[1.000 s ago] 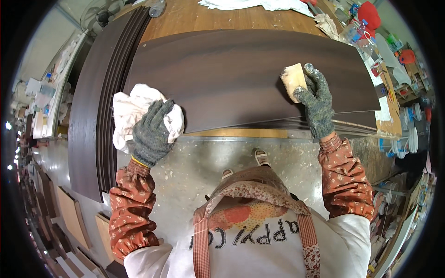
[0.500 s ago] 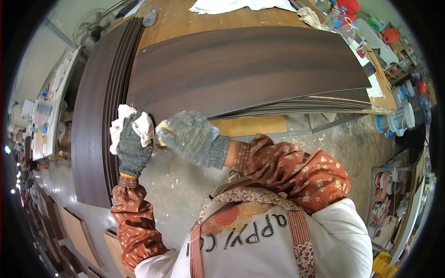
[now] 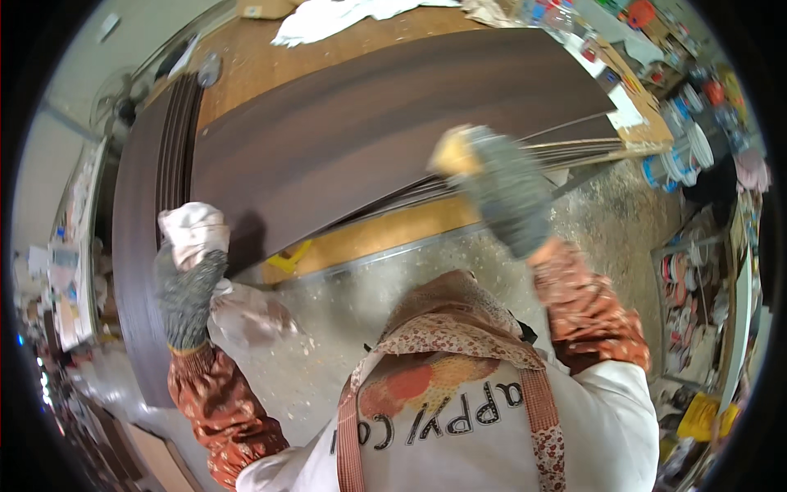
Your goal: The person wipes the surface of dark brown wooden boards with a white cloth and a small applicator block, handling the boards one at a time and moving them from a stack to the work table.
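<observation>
My left hand (image 3: 188, 299), in a grey knit glove, is closed on a bunched white cloth (image 3: 197, 225). A loose, blurred tail hangs beside the wrist. This hand is over the near left end of a long dark brown wood-look panel (image 3: 369, 131). My right hand (image 3: 504, 197), gloved alike and smeared by motion, is raised at the panel's near edge, right of the middle. Its fingers are closed round a small yellowish pad (image 3: 459, 156), whose exact kind is blurred. More dark panels (image 3: 418, 193) lie stacked beneath the top one.
Upright dark panels (image 3: 135, 246) stand close together on the left. Behind the panel, the wooden tabletop (image 3: 254, 70) holds a white cloth (image 3: 344, 16) and a clear bottle (image 3: 210, 70). A yellow piece (image 3: 288, 257) shows under the panel's edge. Buckets (image 3: 684, 156) stand at right.
My right hand has swung away from the left one, to the right and upward. My left hand has shifted slightly left with the cloth. The whole view has turned somewhat.
</observation>
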Demonstrator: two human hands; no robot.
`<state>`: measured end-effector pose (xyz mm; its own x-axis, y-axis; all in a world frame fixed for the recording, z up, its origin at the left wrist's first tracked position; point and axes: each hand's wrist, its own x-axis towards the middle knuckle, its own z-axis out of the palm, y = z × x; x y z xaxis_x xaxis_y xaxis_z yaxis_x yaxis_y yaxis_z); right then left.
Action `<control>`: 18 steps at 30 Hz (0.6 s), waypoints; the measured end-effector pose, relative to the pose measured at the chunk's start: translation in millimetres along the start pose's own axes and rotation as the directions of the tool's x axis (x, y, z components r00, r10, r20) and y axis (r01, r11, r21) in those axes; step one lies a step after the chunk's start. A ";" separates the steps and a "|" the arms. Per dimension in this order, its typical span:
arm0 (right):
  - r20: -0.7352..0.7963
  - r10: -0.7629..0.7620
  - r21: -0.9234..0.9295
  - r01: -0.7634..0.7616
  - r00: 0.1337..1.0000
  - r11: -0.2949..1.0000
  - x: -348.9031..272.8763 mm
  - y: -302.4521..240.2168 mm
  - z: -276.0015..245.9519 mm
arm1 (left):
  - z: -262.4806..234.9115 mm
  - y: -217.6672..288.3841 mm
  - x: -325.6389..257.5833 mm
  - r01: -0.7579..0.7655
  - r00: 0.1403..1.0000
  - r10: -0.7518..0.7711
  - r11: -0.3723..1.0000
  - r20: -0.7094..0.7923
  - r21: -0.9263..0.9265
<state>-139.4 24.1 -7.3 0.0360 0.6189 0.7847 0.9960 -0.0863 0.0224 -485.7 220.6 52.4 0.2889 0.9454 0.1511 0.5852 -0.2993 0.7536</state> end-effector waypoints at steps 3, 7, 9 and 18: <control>0.035 -0.058 0.279 0.046 0.998 0.959 13.6 -60.0 40.5 | 17.5 45.3 0.2 0.158 0.986 -0.160 0.987 -0.048 -0.034; 0.159 -0.089 0.260 0.046 0.983 0.965 9.5 -39.1 43.1 | 87.1 63.4 0.7 -0.266 0.963 0.250 0.797 -0.105 -0.541; 0.248 -0.043 0.139 0.008 0.968 0.990 -4.5 23.2 25.6 | 116.8 55.4 2.4 -0.473 0.864 0.500 0.845 0.055 -0.251; 0.061 0.234 -0.291 -0.206 0.970 0.934 -52.2 133.3 -29.0 | 162.4 24.1 -1.4 -0.761 0.611 0.660 0.339 0.437 0.553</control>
<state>-10.9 -42.3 -27.3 0.2725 0.6284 0.7286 0.8993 -0.4356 0.0393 -349.0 191.0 -33.6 0.8937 0.3236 0.3107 0.3972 -0.8927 -0.2129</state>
